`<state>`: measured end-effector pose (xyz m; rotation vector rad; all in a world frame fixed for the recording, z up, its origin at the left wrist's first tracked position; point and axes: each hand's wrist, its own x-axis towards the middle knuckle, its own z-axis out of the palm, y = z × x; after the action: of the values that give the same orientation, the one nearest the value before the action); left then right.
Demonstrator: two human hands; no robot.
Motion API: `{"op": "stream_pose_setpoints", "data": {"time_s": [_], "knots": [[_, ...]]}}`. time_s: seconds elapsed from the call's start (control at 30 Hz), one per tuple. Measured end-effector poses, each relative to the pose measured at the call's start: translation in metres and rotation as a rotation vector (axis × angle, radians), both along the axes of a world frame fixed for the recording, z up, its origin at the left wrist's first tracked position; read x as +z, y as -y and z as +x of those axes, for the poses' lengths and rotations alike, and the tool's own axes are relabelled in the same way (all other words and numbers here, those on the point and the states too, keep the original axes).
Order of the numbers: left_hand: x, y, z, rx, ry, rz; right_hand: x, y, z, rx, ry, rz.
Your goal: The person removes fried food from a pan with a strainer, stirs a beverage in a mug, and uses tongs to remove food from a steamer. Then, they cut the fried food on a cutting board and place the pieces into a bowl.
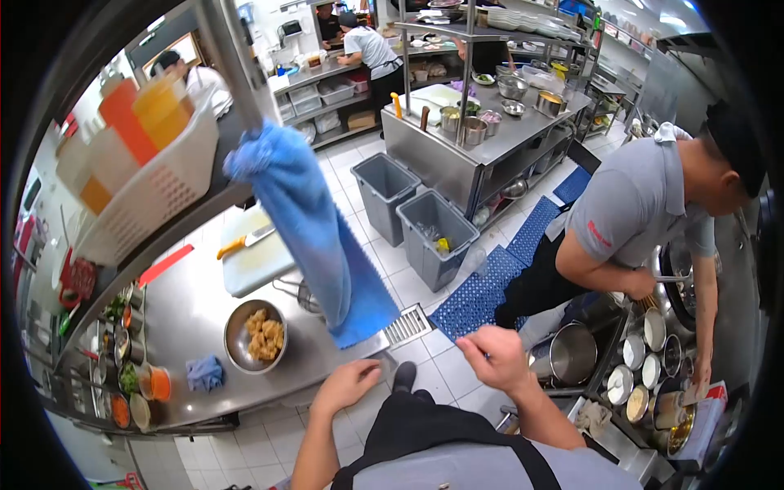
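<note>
My left hand (349, 385) is beside the front edge of the steel counter (192, 282), fingers loosely extended and holding nothing I can see. My right hand (496, 358) is raised in front of me with its fingers curled in, and no object shows in it. On the counter, a steel bowl (234, 353) holds light brown, battered-looking pieces (265, 336). Left of the bowl lies a crumpled blue cloth (204, 373). Behind it, a yellow-handled knife (245, 242) rests on a white cutting board (260, 273).
A blue towel (314, 237) hangs from the shelf post. Two grey bins (437, 233) stand by another steel table (433, 151). At right, a co-worker (629, 204) bends over a station with several containers (633, 351). A large pot (572, 354) is near my right hand.
</note>
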<state>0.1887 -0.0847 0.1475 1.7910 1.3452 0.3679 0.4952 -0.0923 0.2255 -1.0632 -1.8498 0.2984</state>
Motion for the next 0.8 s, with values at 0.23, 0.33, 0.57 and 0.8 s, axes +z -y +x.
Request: {"op": "stream_pose_setpoints", "data": {"time_s": [0.23, 0.33, 0.57, 0.8], "knots": [[-0.046, -0.13, 0.104, -0.412, 0.043, -0.052, -0.015, -0.025, 0.042, -0.104, 0.158, -0.118], [-0.042, -0.173, 0.134, -0.55, 0.021, -0.067, -0.013, -0.047, 0.059, -0.268, 0.169, -0.162], [-0.032, -0.248, 0.145, -0.678, -0.037, 0.101, -0.014, -0.122, 0.069, -0.338, 0.06, -0.195], [-0.049, -0.24, 0.126, -0.325, -0.009, -0.002, -0.022, -0.213, 0.084, 0.023, 0.152, -0.155]]}}
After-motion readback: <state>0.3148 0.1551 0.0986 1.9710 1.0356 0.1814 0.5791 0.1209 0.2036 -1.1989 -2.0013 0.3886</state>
